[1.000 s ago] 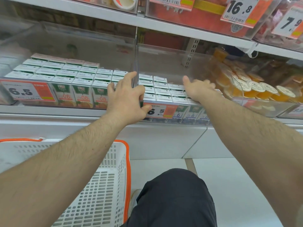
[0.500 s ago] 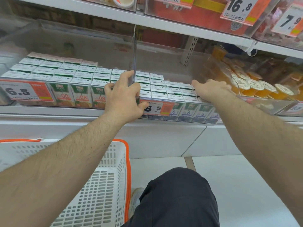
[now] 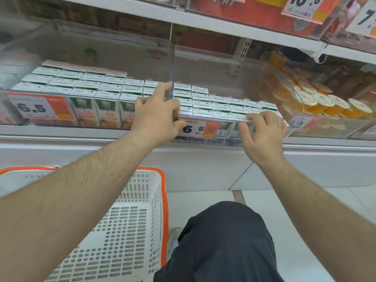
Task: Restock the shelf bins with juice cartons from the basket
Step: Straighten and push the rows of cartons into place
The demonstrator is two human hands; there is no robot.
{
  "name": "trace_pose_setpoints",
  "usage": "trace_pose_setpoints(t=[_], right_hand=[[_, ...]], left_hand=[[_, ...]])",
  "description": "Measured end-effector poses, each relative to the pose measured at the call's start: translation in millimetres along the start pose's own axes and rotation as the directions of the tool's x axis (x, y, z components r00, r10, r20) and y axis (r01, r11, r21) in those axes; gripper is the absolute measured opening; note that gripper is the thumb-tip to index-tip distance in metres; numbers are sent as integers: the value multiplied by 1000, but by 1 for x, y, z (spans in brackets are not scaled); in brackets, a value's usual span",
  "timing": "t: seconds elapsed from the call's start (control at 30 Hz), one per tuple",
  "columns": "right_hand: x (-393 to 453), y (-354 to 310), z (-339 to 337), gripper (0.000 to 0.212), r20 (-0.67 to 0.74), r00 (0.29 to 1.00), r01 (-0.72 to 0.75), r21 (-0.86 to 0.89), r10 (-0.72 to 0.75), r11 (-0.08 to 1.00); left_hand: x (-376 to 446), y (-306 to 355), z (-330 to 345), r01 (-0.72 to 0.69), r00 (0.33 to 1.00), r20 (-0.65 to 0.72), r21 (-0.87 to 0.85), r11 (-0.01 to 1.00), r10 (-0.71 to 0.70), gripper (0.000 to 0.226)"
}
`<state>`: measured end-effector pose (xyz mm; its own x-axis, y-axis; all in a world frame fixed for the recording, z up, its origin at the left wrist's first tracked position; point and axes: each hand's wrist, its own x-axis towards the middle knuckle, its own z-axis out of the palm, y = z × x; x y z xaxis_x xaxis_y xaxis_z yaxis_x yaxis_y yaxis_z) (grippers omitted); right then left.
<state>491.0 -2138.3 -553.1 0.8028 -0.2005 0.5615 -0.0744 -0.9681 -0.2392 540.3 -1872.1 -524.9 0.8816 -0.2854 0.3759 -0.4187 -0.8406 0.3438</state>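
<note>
Two clear shelf bins sit side by side, both packed with rows of small green-and-white juice cartons. The left bin (image 3: 40,92) carries a 6.5 price tag. My left hand (image 3: 156,117) grips the front left corner of the middle bin (image 3: 223,119), fingers curled over its rim beside the clear divider. My right hand (image 3: 262,133) holds the same bin's front rim near its right end, fingers hooked over the edge above the cartons (image 3: 219,104). The white basket (image 3: 130,216) with an orange rim stands on the floor at lower left; its visible part holds nothing.
A third clear bin (image 3: 325,123) of orange jelly cups stands to the right. An upper shelf (image 3: 223,23) with price tags hangs overhead. My knee in dark trousers (image 3: 219,241) is at the bottom centre, above a pale tiled floor.
My right hand has drawn back from over the cartons to the middle bin's front rim. The bin appears to have slid forward a little. My left hand stays on its corner.
</note>
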Motion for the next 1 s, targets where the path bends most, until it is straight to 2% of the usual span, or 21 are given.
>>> trace_pose_setpoints(t=[0.07,0.17,0.27,0.4,0.57,0.87,1.0], right_hand=[[-4,13,5,47,-89,994,59,-3,-59,998],[-4,24,4,32,-201,970,107,-149,-136,983],[-6,17,3,26,-242,954,125,-211,-175,970],[-5,11,5,20,-138,990,26,34,-21,999],[1,12,1,17,-79,996,-26,182,41,983],[25,14,-5,20,-32,997,-56,212,64,976],[36,7,-2,19,-11,997,-76,222,81,972]], left_hand=[[1,-1,-1,-13,1000,1,9,1000,13,27],[0,0,-1,-28,1000,-6,22,999,28,39],[2,4,0,-60,998,-22,61,996,62,43],[1,1,6,13,997,-81,126,992,-2,38],[6,7,2,12,990,-136,231,973,20,39],[20,15,5,89,981,-188,161,983,-58,36],[30,13,3,133,973,-211,191,973,-91,36]])
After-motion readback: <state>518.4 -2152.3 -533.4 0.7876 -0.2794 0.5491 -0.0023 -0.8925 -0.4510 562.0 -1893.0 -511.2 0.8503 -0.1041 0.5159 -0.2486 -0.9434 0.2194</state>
